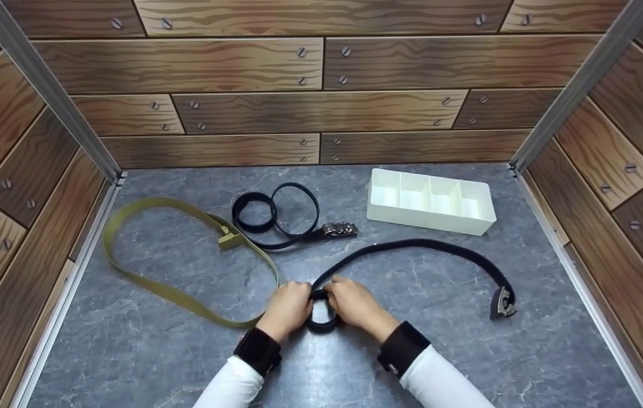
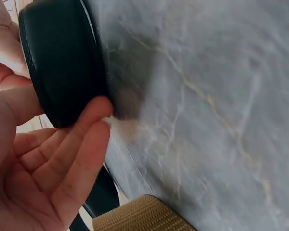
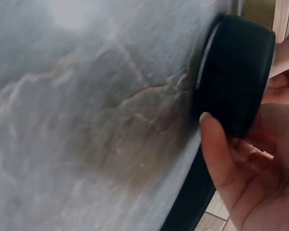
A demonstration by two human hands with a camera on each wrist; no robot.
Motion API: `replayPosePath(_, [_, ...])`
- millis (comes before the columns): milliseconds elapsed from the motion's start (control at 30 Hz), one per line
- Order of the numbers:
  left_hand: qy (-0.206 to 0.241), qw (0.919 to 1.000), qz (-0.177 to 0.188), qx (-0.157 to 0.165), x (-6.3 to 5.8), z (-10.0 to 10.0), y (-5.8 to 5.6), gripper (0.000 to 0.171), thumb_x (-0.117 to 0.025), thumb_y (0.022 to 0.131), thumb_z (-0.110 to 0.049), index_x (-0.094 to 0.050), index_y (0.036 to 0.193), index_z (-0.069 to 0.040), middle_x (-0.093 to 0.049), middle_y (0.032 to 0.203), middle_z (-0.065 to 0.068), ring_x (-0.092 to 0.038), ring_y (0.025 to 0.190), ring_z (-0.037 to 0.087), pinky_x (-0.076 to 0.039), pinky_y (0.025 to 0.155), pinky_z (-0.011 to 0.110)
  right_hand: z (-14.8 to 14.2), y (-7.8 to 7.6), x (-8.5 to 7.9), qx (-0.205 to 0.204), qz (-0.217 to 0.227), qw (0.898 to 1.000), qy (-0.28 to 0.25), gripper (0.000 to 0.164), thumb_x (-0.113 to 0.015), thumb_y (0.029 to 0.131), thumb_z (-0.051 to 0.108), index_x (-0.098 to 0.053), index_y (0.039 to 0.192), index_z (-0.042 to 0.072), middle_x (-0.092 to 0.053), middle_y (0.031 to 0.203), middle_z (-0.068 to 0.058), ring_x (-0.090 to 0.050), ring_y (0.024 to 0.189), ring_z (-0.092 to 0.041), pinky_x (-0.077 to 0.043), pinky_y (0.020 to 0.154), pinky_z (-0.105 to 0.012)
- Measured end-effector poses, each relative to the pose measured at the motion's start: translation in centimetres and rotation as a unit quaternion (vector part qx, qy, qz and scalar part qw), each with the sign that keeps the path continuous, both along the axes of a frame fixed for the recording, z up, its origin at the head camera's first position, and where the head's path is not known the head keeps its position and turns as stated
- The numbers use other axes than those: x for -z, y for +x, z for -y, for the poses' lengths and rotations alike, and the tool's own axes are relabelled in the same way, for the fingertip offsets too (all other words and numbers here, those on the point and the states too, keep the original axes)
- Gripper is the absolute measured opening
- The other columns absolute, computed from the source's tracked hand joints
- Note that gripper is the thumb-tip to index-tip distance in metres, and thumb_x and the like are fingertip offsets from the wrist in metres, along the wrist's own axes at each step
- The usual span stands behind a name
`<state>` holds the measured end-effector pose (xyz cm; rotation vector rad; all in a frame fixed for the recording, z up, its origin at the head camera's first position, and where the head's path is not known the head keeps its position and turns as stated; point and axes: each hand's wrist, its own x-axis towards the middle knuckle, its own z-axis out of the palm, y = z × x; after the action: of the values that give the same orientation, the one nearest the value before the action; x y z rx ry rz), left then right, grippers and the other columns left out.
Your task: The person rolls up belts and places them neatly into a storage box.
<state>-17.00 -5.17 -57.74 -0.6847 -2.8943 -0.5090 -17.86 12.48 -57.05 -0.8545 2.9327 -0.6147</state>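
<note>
A black leather belt (image 1: 321,327) stands on edge, its near end wound into a small coil. My left hand (image 1: 287,306) grips the coil's left side; in the left wrist view, fingertips (image 2: 100,107) curl under the dark band (image 2: 62,62). On the opposite side, my right hand (image 1: 355,303) holds the same coil, with one fingertip (image 3: 207,120) against its lower edge in the right wrist view. The unwound length arcs away to the right and ends at a metal buckle (image 1: 504,303). Part of the coil is hidden behind my fingers.
Left of my hands lies a khaki webbing belt (image 1: 174,294) in a wide loop, close to my left hand. Behind is another black belt (image 1: 250,228), loosely coiled, with a metal buckle (image 1: 339,229). A white four-section tray (image 1: 423,218) sits back right. Wood-patterned walls surround the grey floor.
</note>
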Motion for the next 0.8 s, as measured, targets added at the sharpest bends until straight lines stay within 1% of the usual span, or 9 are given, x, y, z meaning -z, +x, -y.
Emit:
replayPosePath(67, [0.003,0.9999,-0.014,-0.007,0.11,-0.08,0.04,0.015,-0.073,0.077,-0.009,-0.059,0.072,-0.004,-0.062,0.066,0.013,-0.064,0.061,0.035,-0.050,0.055,0.046,-0.03,0.06,0.10,0.014,0.018,0.999,-0.025,0.010,-0.065,0.088,0.006,-0.071,0.095,0.004,-0.062,0.084,-0.004,-0.064,0.077,-0.024,-0.053,0.068,-0.038])
replayPosePath(167, [0.018,0.9992,-0.024,-0.025,0.28,-0.13,0.08,0.011,-0.070,0.074,-0.004,-0.060,0.071,-0.003,-0.062,0.065,0.015,-0.064,0.059,0.037,-0.049,0.053,0.047,-0.17,0.27,0.07,0.051,0.089,0.993,-0.062,0.010,-0.066,0.090,0.011,-0.070,0.095,0.004,-0.064,0.077,-0.003,-0.063,0.068,-0.018,-0.053,0.062,-0.035])
replayPosePath(300, [0.030,0.9983,-0.021,-0.046,0.43,-0.11,0.09,0.007,-0.067,0.073,-0.002,-0.061,0.073,-0.001,-0.063,0.066,0.017,-0.064,0.060,0.037,-0.050,0.052,0.047,-0.37,0.50,-0.11,0.095,0.210,0.966,-0.122,0.011,-0.064,0.093,0.010,-0.065,0.098,0.000,-0.063,0.061,-0.004,-0.062,0.050,-0.015,-0.050,0.046,-0.029])
replayPosePath(400, [0.028,0.9986,-0.005,-0.045,0.35,-0.14,0.12,0.008,-0.067,0.072,-0.003,-0.060,0.076,-0.001,-0.063,0.068,0.016,-0.065,0.062,0.037,-0.050,0.054,0.047,-0.38,0.50,-0.29,0.105,0.249,0.952,-0.140,0.013,-0.059,0.094,0.005,-0.065,0.101,-0.004,-0.063,0.059,-0.006,-0.064,0.047,-0.018,-0.050,0.043,-0.028])
replayPosePath(500, [0.032,0.9986,0.020,-0.037,0.23,-0.15,0.11,0.012,-0.069,0.072,-0.007,-0.059,0.077,-0.002,-0.063,0.069,0.016,-0.065,0.064,0.036,-0.050,0.056,0.046,-0.31,0.24,-0.41,0.095,0.221,0.964,-0.109,0.011,-0.058,0.093,0.004,-0.068,0.094,-0.001,-0.061,0.060,-0.003,-0.062,0.047,-0.015,-0.050,0.043,-0.026])
replayPosePath(567, [0.036,0.9984,0.030,-0.033,0.14,-0.13,0.08,0.014,-0.071,0.074,-0.011,-0.059,0.077,-0.003,-0.063,0.070,0.015,-0.065,0.064,0.035,-0.050,0.056,0.046,-0.35,0.00,-0.39,0.069,0.166,0.981,-0.069,0.010,-0.060,0.091,0.004,-0.068,0.084,0.005,-0.061,0.062,-0.003,-0.062,0.051,-0.016,-0.051,0.047,-0.029])
replayPosePath(667, [0.036,0.9988,0.025,-0.022,-0.07,-0.18,0.04,0.017,-0.073,0.078,-0.014,-0.058,0.075,-0.004,-0.062,0.068,0.014,-0.064,0.063,0.034,-0.050,0.055,0.045,-0.33,-0.19,-0.30,0.025,0.084,0.996,-0.018,0.011,-0.064,0.088,0.004,-0.066,0.078,0.008,-0.062,0.069,-0.005,-0.063,0.063,-0.021,-0.052,0.059,-0.036])
replayPosePath(733, [0.028,0.9994,0.014,-0.014,-0.25,-0.25,0.07,0.017,-0.072,0.079,-0.013,-0.059,0.075,-0.004,-0.062,0.067,0.013,-0.064,0.062,0.034,-0.050,0.055,0.045,-0.33,-0.19,-0.12,0.000,0.045,0.999,-0.003,0.005,-0.065,0.088,0.004,-0.069,0.085,0.007,-0.063,0.075,-0.007,-0.064,0.072,-0.026,-0.052,0.066,-0.040])
replayPosePath(800, [0.020,0.9998,0.003,-0.007,-0.32,-0.33,0.09,0.015,-0.072,0.079,-0.011,-0.059,0.074,-0.003,-0.062,0.067,0.014,-0.064,0.061,0.034,-0.050,0.054,0.045,-0.26,-0.09,-0.02,-0.003,0.045,0.999,-0.012,0.011,-0.065,0.090,0.006,-0.072,0.097,0.006,-0.066,0.083,-0.009,-0.065,0.079,-0.027,-0.054,0.072,-0.042])
